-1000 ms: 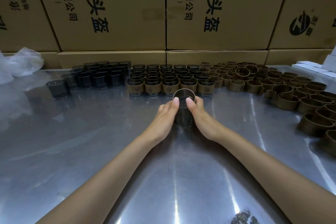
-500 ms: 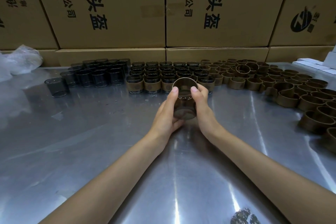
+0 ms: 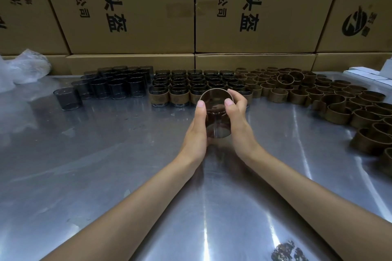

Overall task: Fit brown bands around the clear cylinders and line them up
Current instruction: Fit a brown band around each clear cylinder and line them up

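Clear cylinder (image 3: 216, 119) sits gripped between curled fingers (image 3: 200, 110) of both hands.

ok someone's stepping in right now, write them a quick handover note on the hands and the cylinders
Left hand and right hand both grip one clear cylinder, raised off the steel table; whether a band is on it I cannot tell.
Done: banded cylinders stand in rows at centre back.
Left: bare cylinders wait at back left, one stray bare cylinder beside them; loose brown bands are piled to the right.
Next, probably: finish this one and set it in the front row.
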### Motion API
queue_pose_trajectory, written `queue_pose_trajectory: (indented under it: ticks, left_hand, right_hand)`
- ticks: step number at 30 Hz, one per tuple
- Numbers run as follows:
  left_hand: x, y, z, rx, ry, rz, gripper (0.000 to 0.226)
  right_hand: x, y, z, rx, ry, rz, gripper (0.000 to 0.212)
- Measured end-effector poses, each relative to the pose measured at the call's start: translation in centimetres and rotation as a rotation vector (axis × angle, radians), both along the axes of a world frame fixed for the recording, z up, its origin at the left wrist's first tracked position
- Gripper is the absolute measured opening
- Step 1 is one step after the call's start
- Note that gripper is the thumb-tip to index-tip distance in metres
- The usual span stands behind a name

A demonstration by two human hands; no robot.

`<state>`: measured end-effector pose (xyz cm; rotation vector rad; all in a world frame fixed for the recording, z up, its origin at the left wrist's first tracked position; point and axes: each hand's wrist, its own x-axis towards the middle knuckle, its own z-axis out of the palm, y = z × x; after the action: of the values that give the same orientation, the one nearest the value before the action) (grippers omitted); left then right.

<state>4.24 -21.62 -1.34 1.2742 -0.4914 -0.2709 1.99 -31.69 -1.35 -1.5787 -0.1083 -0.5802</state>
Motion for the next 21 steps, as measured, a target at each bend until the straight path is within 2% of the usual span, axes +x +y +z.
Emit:
queue_pose_trajectory:
  ticks: [14,21]
  left_hand:
    - [0.41,-0.02,0.24,-0.076,0.101,0.010,0.055]
    - [0.61,0.30,0.05,-0.132,0.149,-0.015,0.030]
  right_hand:
    - [-0.14,0.16,0.51,0.137,-0.013,-0.043,0.048]
    - [0.19,-0.27,0.37,0.198,0.015,-0.044,0.040]
